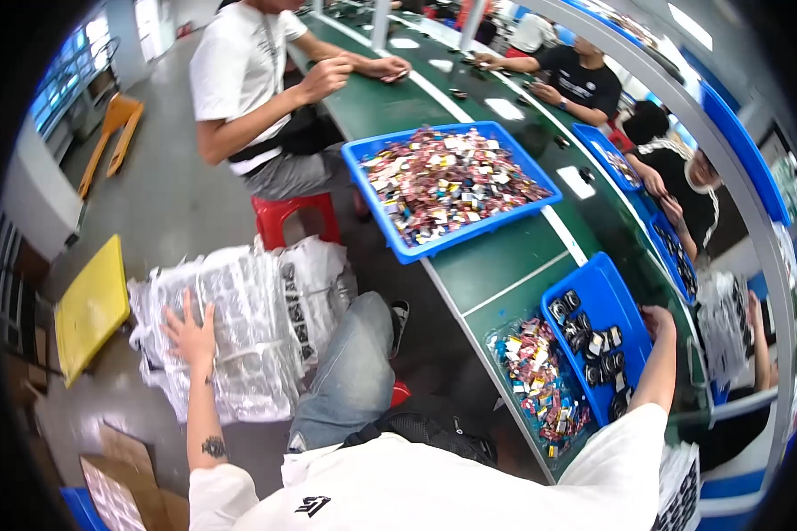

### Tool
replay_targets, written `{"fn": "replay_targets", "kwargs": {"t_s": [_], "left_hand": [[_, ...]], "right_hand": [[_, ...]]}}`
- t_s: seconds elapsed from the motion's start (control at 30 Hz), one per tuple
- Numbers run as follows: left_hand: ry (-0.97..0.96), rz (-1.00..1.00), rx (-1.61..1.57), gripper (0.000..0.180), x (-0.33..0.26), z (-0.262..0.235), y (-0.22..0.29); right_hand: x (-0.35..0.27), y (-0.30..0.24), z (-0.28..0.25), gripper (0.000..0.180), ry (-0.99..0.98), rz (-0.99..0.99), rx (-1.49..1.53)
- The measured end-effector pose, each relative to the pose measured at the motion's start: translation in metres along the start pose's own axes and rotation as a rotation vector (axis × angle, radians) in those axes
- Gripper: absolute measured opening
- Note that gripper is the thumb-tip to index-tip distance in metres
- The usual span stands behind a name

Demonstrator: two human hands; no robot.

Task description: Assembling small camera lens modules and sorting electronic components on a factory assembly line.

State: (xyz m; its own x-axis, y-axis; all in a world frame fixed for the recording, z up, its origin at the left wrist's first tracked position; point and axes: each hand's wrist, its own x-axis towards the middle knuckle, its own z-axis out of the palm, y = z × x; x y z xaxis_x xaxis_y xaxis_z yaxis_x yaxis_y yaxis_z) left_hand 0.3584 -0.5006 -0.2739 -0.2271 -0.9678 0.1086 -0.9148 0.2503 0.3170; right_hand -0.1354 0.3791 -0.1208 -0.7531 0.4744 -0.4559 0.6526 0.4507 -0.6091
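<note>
My left hand point(189, 334) lies with fingers spread on top of a stack of clear plastic blister trays point(243, 310) at my left. My right hand point(657, 320) is closed over the right rim of a blue plastic bin point(613, 296); some of its fingers are hidden. Several small black rounded devices point(580, 334) lie in that bin, which is tilted on the green bench. Beside it, a shallow clear tray point(503, 347) holds a loose heap of small coloured parts point(540, 376).
A large blue bin point(390, 237) heaped with small parts stands farther up the green bench point(469, 283). A person in a white shirt point(230, 71) sits on a red stool point(297, 212). Other people work across the bench. A yellow board point(93, 305) and an orange pallet truck point(115, 133) stand left.
</note>
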Motion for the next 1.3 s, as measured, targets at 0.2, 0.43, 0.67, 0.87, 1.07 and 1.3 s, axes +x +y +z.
{"fn": "replay_targets", "kwargs": {"t_s": [0.2,0.43,0.67,0.87,1.07,1.3], "left_hand": [[-0.019,-0.007,-0.039,0.071,0.003,-0.023,0.013],[0.031,0.000,-0.063,0.070,-0.012,-0.024,0.004],[0.103,0.019,-0.210,0.067,-0.013,-0.039,0.003],[0.408,0.241,-0.223,0.039,-0.067,-0.049,-0.013],[0.170,0.216,-0.229,0.013,-0.084,-0.023,-0.011],[-0.023,0.205,-0.497,0.010,-0.060,-0.047,-0.022]], "right_hand": [[-0.094,-0.152,0.005,0.030,0.357,-0.966,-0.152],[-0.588,-0.199,0.326,0.019,-0.595,-1.671,-0.010],[-0.625,-0.057,0.600,0.044,-0.528,-2.056,-0.670],[-0.602,-0.047,0.608,0.052,-0.481,-2.085,-0.593],[-0.596,-0.039,0.614,0.055,-0.518,-2.049,-0.504],[-0.495,-0.030,0.671,0.041,-0.788,-1.386,-0.201]]}}
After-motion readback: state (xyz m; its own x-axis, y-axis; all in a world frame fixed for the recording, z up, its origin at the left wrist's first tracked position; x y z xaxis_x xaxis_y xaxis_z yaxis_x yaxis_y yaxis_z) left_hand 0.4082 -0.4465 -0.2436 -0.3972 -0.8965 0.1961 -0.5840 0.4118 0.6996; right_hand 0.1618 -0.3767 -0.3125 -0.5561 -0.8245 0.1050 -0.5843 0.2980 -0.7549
